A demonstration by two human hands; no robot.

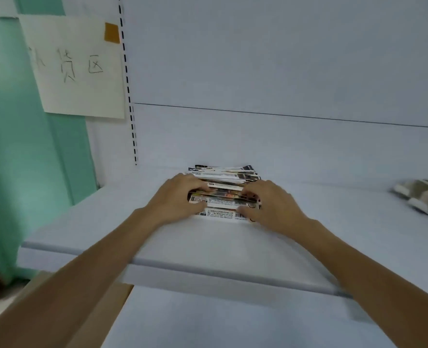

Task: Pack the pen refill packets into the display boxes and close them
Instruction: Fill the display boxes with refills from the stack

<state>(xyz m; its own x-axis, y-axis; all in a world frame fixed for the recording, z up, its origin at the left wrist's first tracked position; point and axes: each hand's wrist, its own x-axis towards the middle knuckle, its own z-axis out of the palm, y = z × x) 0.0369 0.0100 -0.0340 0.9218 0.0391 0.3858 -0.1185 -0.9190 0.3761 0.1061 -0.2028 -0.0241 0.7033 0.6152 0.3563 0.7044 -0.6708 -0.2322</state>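
packet stack (224,194) gripped between left hand (180,194) and right hand (270,204).

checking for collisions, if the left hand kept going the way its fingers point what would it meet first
The stack of packets: the left hand grips its left end, fingers pointing right into it. Past the stack, the right hand holds the other end.

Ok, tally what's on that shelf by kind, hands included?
Packet stack: 1, packets themselves uncountable
Hands: 2 (left hand, right hand), both gripping it
Pale heap, blurred, far right: 1
Total: 4
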